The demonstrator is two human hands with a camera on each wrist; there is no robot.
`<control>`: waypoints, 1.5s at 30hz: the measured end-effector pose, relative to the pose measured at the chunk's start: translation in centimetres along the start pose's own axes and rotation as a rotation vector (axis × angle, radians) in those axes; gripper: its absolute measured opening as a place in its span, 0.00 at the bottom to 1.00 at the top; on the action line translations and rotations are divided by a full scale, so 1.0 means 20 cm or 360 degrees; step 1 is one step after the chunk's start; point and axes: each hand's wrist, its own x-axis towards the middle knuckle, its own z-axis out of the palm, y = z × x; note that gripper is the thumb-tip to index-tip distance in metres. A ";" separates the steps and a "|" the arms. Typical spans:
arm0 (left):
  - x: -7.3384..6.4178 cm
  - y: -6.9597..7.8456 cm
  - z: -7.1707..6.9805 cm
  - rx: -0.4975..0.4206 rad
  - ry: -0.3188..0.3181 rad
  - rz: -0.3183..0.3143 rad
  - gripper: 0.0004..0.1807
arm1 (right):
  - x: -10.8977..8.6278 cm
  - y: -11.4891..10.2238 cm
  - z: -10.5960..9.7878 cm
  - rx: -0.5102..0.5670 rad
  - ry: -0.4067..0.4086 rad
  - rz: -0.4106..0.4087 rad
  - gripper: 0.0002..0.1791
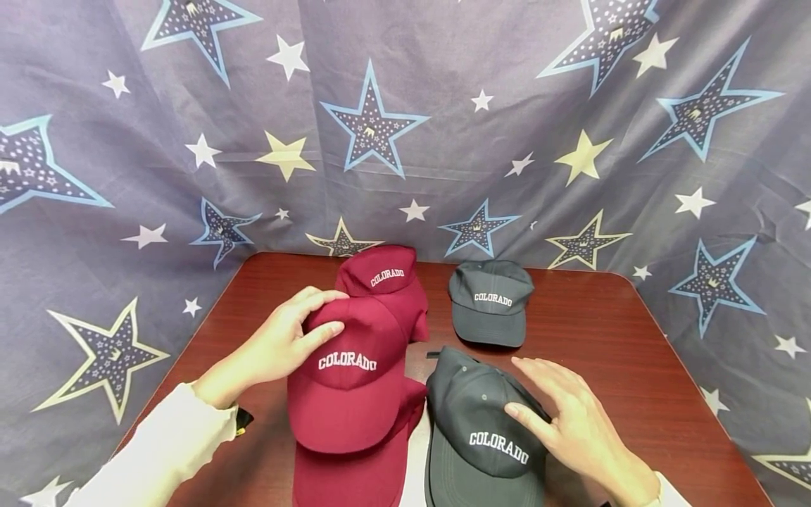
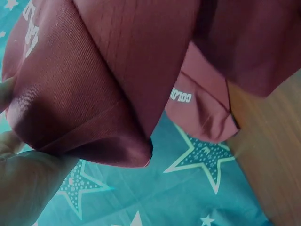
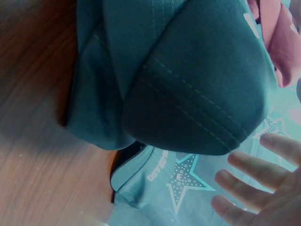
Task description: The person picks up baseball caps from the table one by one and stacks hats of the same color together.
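Observation:
My left hand grips the crown of a maroon baseball cap lettered COLORADO, thumb on the front and fingers over the top. In the left wrist view the same cap fills the upper left, pinched at its edge. Below it, another maroon cap shows its brim. To the right lies a dark grey COLORADO cap, with another grey cap partly hidden under it. My right hand is beside its crown, fingers extended; in the right wrist view those fingers are spread and hold nothing.
Toward the back of the brown table sit another maroon cap and a smaller-looking grey cap. A white strip runs between the front caps. Star-printed cloth hangs behind and around the table.

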 end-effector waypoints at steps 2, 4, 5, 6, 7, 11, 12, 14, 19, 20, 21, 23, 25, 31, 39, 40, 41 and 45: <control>-0.02 0.00 0.02 0.0001 -0.0027 -0.0001 0.22 | 0.00 0.00 0.00 0.0001 -0.0006 0.0002 0.40; -0.05 0.00 0.03 -0.0003 -0.0040 0.0004 0.22 | 0.00 0.00 0.00 0.0003 -0.0005 0.0000 0.40; -0.06 0.00 0.04 -0.0001 -0.0041 0.0011 0.22 | 0.00 -0.01 0.00 0.0006 -0.0003 0.0002 0.40; -0.07 -0.01 0.05 0.0000 -0.0043 0.0013 0.22 | 0.00 -0.01 0.00 0.0008 -0.0002 0.0002 0.40; -0.08 -0.01 0.06 0.0007 -0.0045 0.0017 0.23 | 0.01 -0.01 0.01 0.0010 0.0000 0.0003 0.40; -0.12 -0.01 0.08 0.0065 -0.0077 0.0028 0.26 | 0.01 -0.01 0.01 0.0007 0.0004 -0.0001 0.40; -0.13 -0.01 0.08 0.0086 -0.0092 0.0025 0.28 | 0.01 -0.01 0.01 0.0006 0.0004 -0.0002 0.40; -0.15 -0.01 0.08 0.0139 -0.0132 0.0022 0.31 | 0.01 -0.01 0.02 0.0003 0.0003 -0.0005 0.40; -0.18 0.02 0.10 0.0283 -0.0274 0.0013 0.38 | 0.01 -0.01 0.02 0.0007 0.0003 -0.0005 0.40; -0.19 0.03 0.10 0.0308 -0.0304 0.0007 0.39 | 0.01 -0.01 0.02 0.0007 0.0003 -0.0007 0.40; -0.20 0.04 0.11 0.0339 -0.0329 -0.0004 0.39 | 0.01 -0.02 0.02 0.0008 0.0002 -0.0006 0.40; -0.21 0.05 0.12 0.0394 -0.0376 -0.0042 0.40 | 0.01 -0.02 0.02 0.0012 0.0001 -0.0003 0.40; -0.21 0.06 0.12 0.0448 -0.0408 -0.0070 0.41 | 0.01 -0.02 0.02 0.0009 -0.0002 -0.0003 0.40; -0.21 0.09 0.13 0.0580 -0.0415 0.0006 0.47 | 0.01 -0.01 0.02 0.0002 0.0002 -0.0009 0.40; -0.17 0.12 0.22 0.0434 -0.0361 0.0542 0.35 | 0.01 -0.01 0.02 -0.0006 -0.0018 -0.0011 0.40; -0.17 0.12 0.23 0.0443 -0.0364 0.0597 0.32 | 0.01 -0.01 0.02 -0.0007 -0.0018 -0.0011 0.40; -0.17 0.11 0.24 0.0454 -0.0369 0.0636 0.31 | 0.01 -0.01 0.02 -0.0008 -0.0020 -0.0009 0.39; -0.17 0.10 0.27 0.0531 -0.0388 0.0655 0.30 | 0.01 -0.01 0.02 -0.0017 -0.0022 -0.0005 0.39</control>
